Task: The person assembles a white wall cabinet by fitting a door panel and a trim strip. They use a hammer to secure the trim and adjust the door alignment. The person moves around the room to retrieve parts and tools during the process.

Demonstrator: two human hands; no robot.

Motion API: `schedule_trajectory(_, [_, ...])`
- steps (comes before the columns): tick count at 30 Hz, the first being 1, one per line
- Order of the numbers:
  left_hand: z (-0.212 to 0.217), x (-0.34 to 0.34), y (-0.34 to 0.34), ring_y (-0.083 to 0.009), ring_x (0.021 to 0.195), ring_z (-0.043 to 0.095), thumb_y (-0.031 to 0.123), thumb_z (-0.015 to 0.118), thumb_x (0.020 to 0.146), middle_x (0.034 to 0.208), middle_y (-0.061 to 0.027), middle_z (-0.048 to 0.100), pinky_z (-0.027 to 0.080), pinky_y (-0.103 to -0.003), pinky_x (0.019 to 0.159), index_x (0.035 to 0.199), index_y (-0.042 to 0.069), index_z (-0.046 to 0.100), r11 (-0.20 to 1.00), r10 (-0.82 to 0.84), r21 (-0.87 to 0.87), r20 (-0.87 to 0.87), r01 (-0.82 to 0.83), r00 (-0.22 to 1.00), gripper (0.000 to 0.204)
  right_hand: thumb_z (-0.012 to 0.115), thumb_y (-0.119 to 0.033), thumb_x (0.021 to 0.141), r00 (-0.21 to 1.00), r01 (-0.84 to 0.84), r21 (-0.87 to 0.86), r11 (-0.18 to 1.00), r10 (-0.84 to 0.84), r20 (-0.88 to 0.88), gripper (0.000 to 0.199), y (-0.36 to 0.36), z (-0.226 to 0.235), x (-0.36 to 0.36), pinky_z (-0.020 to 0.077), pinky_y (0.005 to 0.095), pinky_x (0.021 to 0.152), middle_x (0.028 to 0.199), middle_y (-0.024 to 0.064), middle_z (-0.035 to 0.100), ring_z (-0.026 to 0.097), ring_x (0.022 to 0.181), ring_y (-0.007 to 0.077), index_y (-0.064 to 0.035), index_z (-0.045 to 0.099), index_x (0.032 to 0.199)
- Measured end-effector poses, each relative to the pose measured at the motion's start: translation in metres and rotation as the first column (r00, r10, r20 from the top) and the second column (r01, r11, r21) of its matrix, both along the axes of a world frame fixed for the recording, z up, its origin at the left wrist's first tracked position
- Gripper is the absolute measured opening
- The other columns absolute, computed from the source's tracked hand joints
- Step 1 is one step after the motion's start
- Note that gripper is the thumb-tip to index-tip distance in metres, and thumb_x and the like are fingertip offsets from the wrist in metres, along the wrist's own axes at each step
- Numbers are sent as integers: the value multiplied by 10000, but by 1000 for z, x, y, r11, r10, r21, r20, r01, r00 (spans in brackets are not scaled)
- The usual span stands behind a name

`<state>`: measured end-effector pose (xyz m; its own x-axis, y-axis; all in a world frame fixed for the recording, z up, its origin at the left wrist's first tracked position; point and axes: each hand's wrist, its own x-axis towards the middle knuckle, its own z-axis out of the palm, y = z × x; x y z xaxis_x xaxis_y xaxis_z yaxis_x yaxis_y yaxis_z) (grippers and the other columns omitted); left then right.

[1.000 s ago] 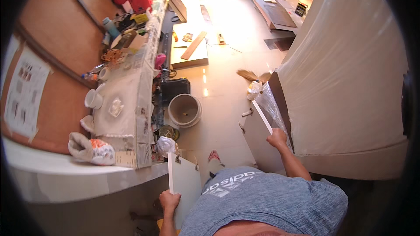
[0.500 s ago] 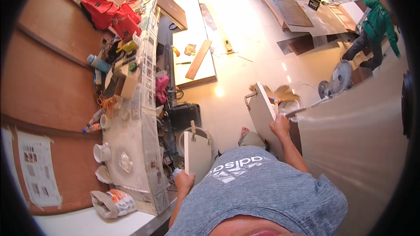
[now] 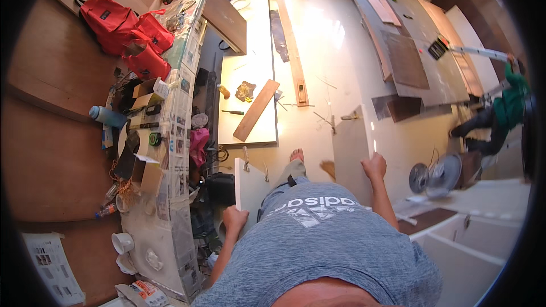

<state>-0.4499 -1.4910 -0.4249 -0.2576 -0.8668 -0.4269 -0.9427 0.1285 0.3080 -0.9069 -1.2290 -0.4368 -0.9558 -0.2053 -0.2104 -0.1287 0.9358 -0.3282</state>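
Note:
My left hand (image 3: 234, 219) is closed around the edge of a white cabinet door (image 3: 248, 189), held upright at my left side. Metal hinges (image 3: 246, 165) stick out from the door's far end. On the other side, my right hand (image 3: 373, 166) grips the edge of a second cabinet door (image 3: 351, 145), with pale grey faces and a hinge (image 3: 351, 116) near its far end. Both doors hang apart from each other, one on each side of my body. My bare foot (image 3: 297, 154) shows on the floor between them.
At left, a long counter carries red bags (image 3: 108, 25), a blue bottle (image 3: 108, 116) and clutter. Ahead lies a low white panel (image 3: 250, 119) with a wooden plank (image 3: 256, 111). A fan (image 3: 443, 175), a person in green (image 3: 509, 105) and a ladder (image 3: 478, 52) are at right.
I have moved forward, away from the cabinet at right, carrying both doors. The right door has swung outward ahead of me, and the low panel now appears nearer.

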Motion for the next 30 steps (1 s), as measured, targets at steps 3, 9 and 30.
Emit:
schedule_trajectory(3, [-10, -76, -53, -425, 851, 719, 258, 722, 679, 869, -267, 716, 576, -485, 801, 906, 0, 768, 998, -59, 39, 36, 58, 998, 347, 761, -244, 681, 996, 86, 18, 996, -87, 8, 362, -11, 9, -48, 559, 491, 826, 950, 231, 733, 708, 913, 415, -23, 727, 966])
schedule_trajectory(9, [-7, -211, -141, -442, 860, 712, 258, 716, 692, 880, -270, 716, 571, -499, 815, 902, -1, 765, 998, -29, 62, 41, 26, 999, 337, 746, -209, 682, 972, 226, 58, 972, -229, 59, 329, -35, 26, -140, 566, 477, 830, 939, 221, 742, 720, 905, 401, -48, 750, 969])
schedule_trajectory(30, [-44, -607, -256, -382, 820, 729, 311, 813, 685, 829, -236, 733, 566, -451, 794, 857, -26, 751, 986, 84, 131, 140, -102, 987, 384, 788, -216, 686, 964, 125, 84, 989, -141, 223, 355, -188, -36, -548, 562, 481, 847, 974, 204, 742, 713, 951, 396, -76, 752, 1010])
